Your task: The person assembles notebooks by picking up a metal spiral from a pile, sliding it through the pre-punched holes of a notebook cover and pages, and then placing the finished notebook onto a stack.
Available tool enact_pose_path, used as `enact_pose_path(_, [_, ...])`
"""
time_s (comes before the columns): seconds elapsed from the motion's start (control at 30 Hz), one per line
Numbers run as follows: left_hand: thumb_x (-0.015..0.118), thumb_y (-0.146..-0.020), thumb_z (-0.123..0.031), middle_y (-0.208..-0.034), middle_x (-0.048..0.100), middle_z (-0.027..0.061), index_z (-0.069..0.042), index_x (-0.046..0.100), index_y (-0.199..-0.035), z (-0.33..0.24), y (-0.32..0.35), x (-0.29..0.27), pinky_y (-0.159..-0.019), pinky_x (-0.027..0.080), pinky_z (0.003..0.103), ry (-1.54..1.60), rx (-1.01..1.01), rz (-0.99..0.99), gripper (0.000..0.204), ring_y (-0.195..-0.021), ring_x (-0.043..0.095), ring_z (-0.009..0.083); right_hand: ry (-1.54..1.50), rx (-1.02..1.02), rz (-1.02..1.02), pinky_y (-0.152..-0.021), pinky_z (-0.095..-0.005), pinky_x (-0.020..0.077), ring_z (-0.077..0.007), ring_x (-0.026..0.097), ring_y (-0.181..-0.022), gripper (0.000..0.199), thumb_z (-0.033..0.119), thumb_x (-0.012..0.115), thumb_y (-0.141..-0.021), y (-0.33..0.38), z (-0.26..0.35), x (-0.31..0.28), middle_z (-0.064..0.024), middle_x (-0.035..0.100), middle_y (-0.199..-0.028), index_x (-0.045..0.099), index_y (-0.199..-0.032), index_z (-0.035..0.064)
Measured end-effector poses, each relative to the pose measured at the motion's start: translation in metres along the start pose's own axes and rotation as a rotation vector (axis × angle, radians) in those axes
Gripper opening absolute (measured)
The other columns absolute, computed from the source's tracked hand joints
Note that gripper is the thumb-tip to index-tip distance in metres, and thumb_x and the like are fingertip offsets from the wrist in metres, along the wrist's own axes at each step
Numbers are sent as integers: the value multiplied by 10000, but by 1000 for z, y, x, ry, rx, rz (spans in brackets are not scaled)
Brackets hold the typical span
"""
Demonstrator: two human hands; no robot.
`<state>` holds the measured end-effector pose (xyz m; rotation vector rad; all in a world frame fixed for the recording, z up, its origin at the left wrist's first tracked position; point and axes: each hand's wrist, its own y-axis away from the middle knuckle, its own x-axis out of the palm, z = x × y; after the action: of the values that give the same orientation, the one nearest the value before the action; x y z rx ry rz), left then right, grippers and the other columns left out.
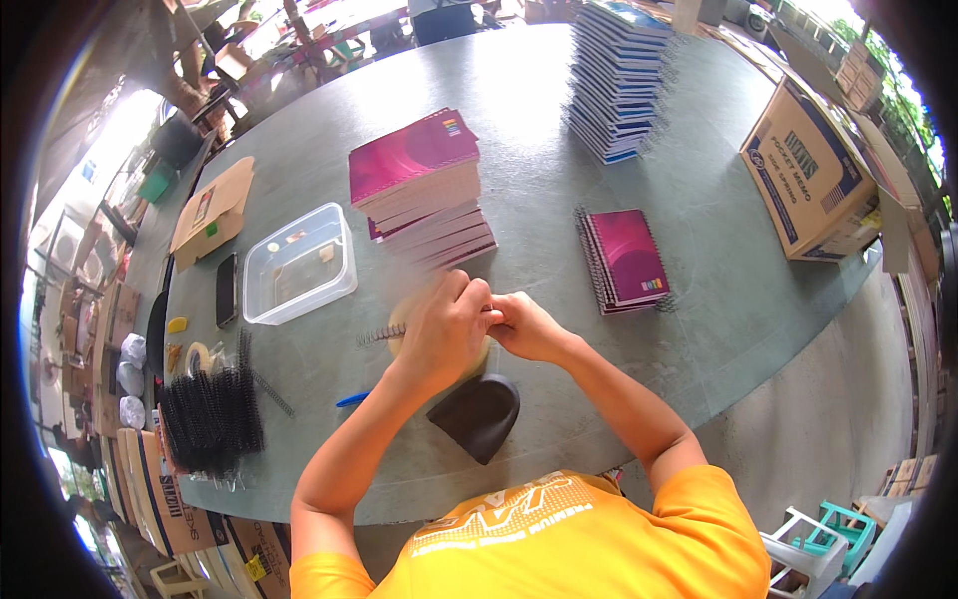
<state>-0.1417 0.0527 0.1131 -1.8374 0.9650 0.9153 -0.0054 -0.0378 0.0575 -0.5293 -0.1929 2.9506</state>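
Both my hands meet at the middle of the table with their fingertips close together. My left hand (447, 327) is closed, its fingers curled inward, and what it grips is hidden. My right hand (531, 325) pinches against it, also on something too small to make out. A thin dark spiral binding coil (381, 335) sticks out to the left of my left hand; its other end is hidden. Beneath the hands shows part of a cream rounded thing (397, 346). A black wedge-shaped object (479, 417) sits just nearer to me, and a blue pen (353, 399) lies by my left forearm.
Purple-covered books (414, 158) are stacked ahead, beside a clear plastic tub (299, 309). Spiral-bound purple notebooks (629, 258) lie right. A tall blue notebook stack (617, 90) and cardboard box (808, 170) stand farther off. Black coils (212, 414) and a phone (227, 290) lie left.
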Motion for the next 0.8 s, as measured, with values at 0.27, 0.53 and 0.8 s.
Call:
enact_pose_path(0.27, [698, -783, -61, -894, 676, 86, -46, 595, -1113, -3, -36, -7, -710, 479, 276, 763, -282, -87, 346, -794, 621, 127, -478, 32, -301, -736, -222, 469, -79, 580, -772, 200, 50, 625, -864, 52, 1, -85, -13, 642, -940, 619, -1060, 12])
enact_pose_path(0.53, [578, -832, -141, -1297, 509, 192, 24, 496, -1258, -96, -89, 115, -1038, 331, 451, -69, 342, -168, 464, -1222, 467, 327, -582, 224, -837, -979, -280, 386, -142, 483, -1167, 495, 165, 552, -933, 96, -53, -190, -116, 504, -1311, 394, -1369, -6])
enact_pose_path(0.8, [654, -827, -194, -1311, 465, 242, 6, 515, -1232, -90, -66, 126, -1003, 378, 456, 216, 232, -94, 472, -1212, 455, 385, -361, 297, -608, -1033, -272, 331, -200, 438, -1246, 505, 127, 491, -947, 96, -58, -146, -154, 460, -1363, 332, -1399, -33])
